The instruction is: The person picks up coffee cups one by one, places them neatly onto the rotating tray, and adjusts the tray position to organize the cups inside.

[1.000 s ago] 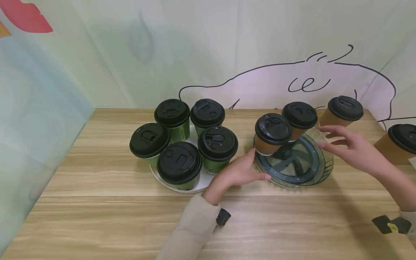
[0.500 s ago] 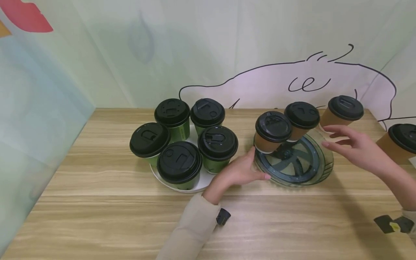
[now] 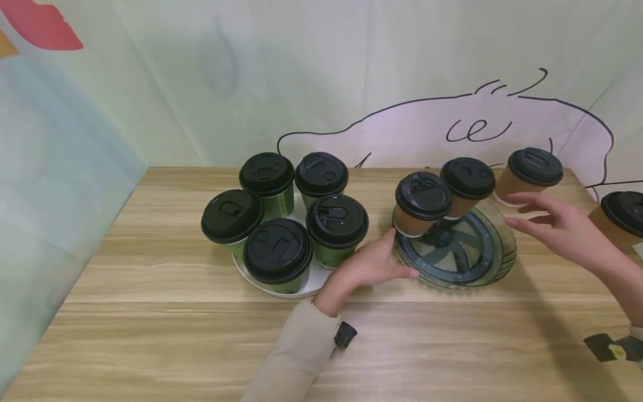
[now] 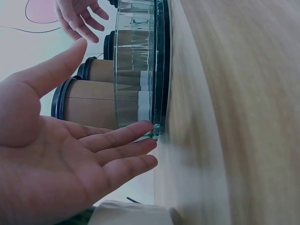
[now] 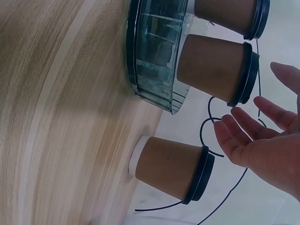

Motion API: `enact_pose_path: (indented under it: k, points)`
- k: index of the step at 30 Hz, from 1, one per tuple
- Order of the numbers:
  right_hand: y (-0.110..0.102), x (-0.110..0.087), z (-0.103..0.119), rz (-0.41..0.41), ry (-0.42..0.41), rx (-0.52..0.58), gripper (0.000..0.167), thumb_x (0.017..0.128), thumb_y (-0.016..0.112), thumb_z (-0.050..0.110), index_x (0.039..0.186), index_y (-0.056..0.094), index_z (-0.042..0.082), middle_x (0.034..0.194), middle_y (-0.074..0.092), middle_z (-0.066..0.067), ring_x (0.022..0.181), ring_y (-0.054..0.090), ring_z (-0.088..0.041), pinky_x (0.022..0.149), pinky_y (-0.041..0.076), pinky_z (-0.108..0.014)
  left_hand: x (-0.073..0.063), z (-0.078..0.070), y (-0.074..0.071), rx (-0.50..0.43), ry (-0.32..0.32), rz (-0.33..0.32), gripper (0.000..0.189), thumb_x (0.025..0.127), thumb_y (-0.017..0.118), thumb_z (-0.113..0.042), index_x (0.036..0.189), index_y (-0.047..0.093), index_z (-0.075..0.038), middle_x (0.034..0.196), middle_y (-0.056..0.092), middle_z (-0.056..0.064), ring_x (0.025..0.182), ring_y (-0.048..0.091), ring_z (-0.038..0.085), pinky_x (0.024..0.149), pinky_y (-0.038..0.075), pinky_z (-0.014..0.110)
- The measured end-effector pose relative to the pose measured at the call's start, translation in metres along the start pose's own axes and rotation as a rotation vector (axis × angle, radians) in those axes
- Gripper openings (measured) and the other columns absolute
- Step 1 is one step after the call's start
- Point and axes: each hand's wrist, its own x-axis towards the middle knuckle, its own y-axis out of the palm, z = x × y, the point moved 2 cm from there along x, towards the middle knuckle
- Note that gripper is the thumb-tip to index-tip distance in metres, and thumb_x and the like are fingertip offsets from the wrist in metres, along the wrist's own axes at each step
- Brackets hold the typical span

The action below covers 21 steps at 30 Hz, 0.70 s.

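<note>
- Dish (image 3: 504, 254), see-through and green-tinted with a dark spoked ring in its base, sits flat on the wooden surface (image 3: 201, 346); we take it as our dial, 12 o'clock facing the backdrop (image 3: 251, 67).
- Two black-lidded brown cups stand upright inside it, just beside each other: the nearer cup (image 3: 421, 204) at about 10 o'clock, the farther cup (image 3: 466, 187) at about 12.
- Left hand (image 3: 374, 262), about 9 o'clock: we see its fingers (image 4: 117, 135) nearly straight and gripping nothing, the thumb spread wide from them, right by the dish's wall; whether they touch it we cannot be sure.
- Right hand (image 3: 562, 229), between 2 and 3 o'clock: its fingers are parted and gently bent, thumb held off from them, with nothing in their hold, near the farther cup.
- Third cup (image 3: 527, 173), also brown, stands on the surface outside the dish, between 1 and 2 o'clock.
- Fourth cup (image 3: 615, 226), brown too, is at 3 o'clock, partly behind the right arm.
- White plate (image 3: 321, 279) lies at 9 o'clock, past the left hand; on it we count five green cups (image 3: 335, 231), all black-lidded.
- Pale sleeve (image 3: 296, 352) on the left arm comes in from about 8 o'clock.
</note>
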Motion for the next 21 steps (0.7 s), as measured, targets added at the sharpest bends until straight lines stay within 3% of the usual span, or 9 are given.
enact_pose_path:
  k: [11,13,15,17,19,21]
  points:
    - [-0.007,-0.002,-0.006,-0.015,0.026,-0.028,0.046,0.091,0.057,0.023,0.13,0.044,0.001,0.13,0.041,-0.024,0.105,0.047,-0.043,0.063,0.035,-0.001,0.0,0.001,0.0,-0.01,0.001,-0.007,0.095,0.081,0.067,-0.04,0.146,0.009,-0.003,0.147,0.024,0.014,0.131,0.028,0.023,0.105,0.028,0.033]
    - [-0.008,-0.003,-0.008,-0.027,0.038,-0.046,0.046,0.091,0.058,0.025,0.129,0.045,0.002,0.128,0.043,-0.022,0.101,0.054,-0.031,0.062,0.036,-0.002,0.0,0.001,0.0,-0.005,-0.001,-0.011,0.093,0.081,0.067,-0.039,0.146,0.011,-0.002,0.146,0.027,0.015,0.131,0.03,0.023,0.105,0.028,0.033]
    - [-0.01,-0.003,-0.01,-0.034,0.034,-0.049,0.046,0.091,0.058,0.024,0.129,0.046,0.001,0.126,0.044,-0.023,0.1,0.055,-0.03,0.061,0.036,-0.002,0.0,0.0,0.0,0.0,-0.004,-0.015,0.092,0.081,0.068,-0.039,0.145,0.014,-0.001,0.143,0.032,0.015,0.13,0.032,0.023,0.104,0.029,0.033]
    - [-0.011,-0.004,-0.012,-0.051,0.04,-0.061,0.046,0.09,0.059,0.025,0.128,0.047,0.002,0.125,0.046,-0.021,0.096,0.055,-0.014,0.061,0.036,-0.002,0.0,0.0,0.0,0.002,-0.005,-0.017,0.092,0.081,0.068,-0.039,0.145,0.015,-0.001,0.141,0.036,0.015,0.129,0.034,0.024,0.104,0.03,0.033]
    - [-0.012,-0.004,-0.014,-0.055,0.037,-0.066,0.046,0.091,0.059,0.024,0.128,0.047,0.001,0.125,0.045,-0.022,0.099,0.054,-0.021,0.063,0.041,-0.007,0.0,0.0,0.0,0.001,-0.007,-0.018,0.092,0.081,0.068,-0.039,0.145,0.015,-0.001,0.14,0.038,0.015,0.128,0.035,0.024,0.103,0.03,0.033]
    - [-0.012,-0.005,-0.015,-0.057,0.043,-0.074,0.047,0.091,0.058,0.025,0.128,0.046,-0.001,0.125,0.045,-0.023,0.103,0.051,-0.029,0.069,0.048,-0.02,0.0,0.0,0.0,-0.003,-0.008,-0.018,0.093,0.08,0.069,-0.038,0.146,0.013,-0.002,0.142,0.036,0.015,0.128,0.034,0.023,0.103,0.03,0.033]
